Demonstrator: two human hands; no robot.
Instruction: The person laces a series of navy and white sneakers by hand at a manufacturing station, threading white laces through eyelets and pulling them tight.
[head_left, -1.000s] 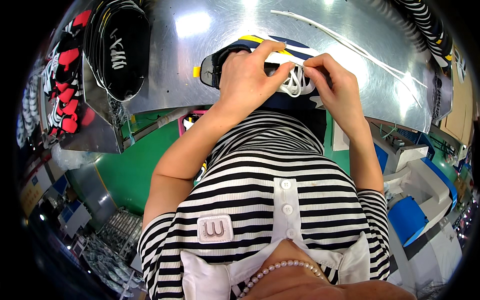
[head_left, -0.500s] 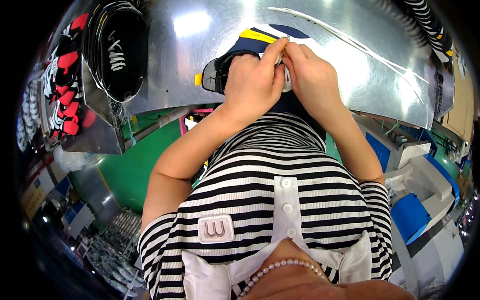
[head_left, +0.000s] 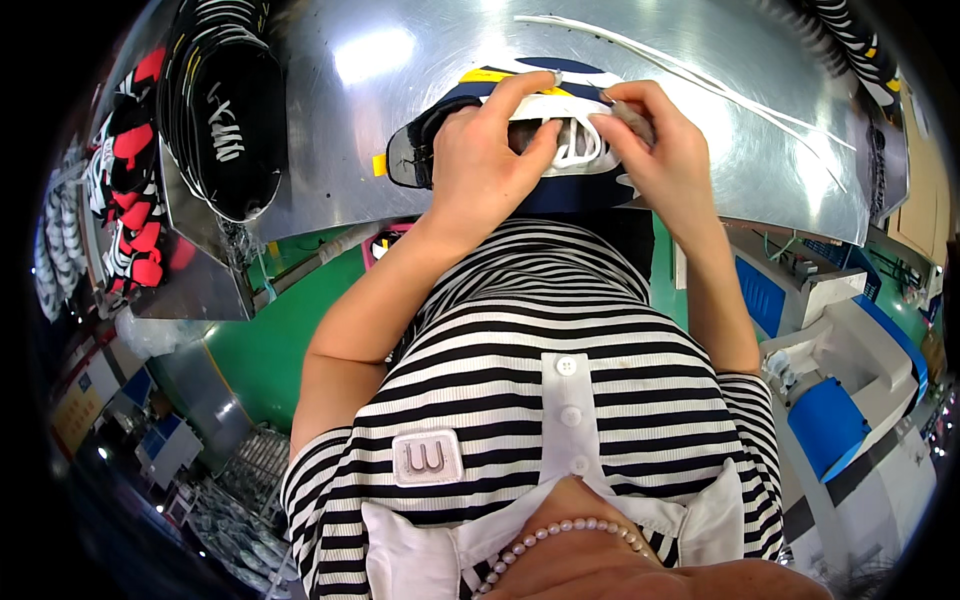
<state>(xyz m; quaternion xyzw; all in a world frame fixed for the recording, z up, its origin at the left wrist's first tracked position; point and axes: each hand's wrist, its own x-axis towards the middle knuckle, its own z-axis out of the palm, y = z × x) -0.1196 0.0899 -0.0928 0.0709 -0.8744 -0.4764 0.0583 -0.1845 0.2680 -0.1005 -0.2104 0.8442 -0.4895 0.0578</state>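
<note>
A navy, white and yellow shoe upper (head_left: pixel 594 189) lies on the metal table in front of me, its grey-lined heel end toward the left. White lacing (head_left: pixel 580 148) crosses its opening. My left hand (head_left: pixel 482 168) rests over the collar, index finger and thumb apart on either side of a white eyelet strip; its other fingers are mostly hidden. Close by, my right hand (head_left: pixel 668 150) is above the toe half, thumb and index bent around something small and greyish that I cannot make out.
Stacked black shoe pieces (head_left: pixel 232 130) stand at the table's left, with red, black and white pieces (head_left: pixel 135 190) beyond them. Loose white cords (head_left: pixel 690 72) lie on the metal table (head_left: pixel 420 55) behind the shoe upper. Striped pieces (head_left: pixel 862 55) are far right; a grey-and-blue machine (head_left: pixel 835 410) stands lower right.
My hands were together over the shoe upper and have moved apart, the right one rightward. The opening and white lacing now show between them.
</note>
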